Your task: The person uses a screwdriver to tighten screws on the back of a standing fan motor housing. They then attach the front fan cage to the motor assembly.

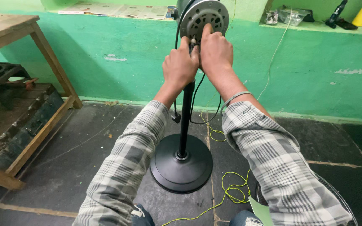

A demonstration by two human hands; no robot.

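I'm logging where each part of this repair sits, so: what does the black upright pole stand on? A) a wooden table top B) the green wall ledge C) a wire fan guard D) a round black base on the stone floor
D: the black upright pole rises from a round black base that rests on the dark stone floor, while the left hand and right hand work at the grey round motor housing on top.

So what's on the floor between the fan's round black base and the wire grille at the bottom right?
In the head view, a loose yellow-green wire lies coiled on the stone floor between the base and the grille.
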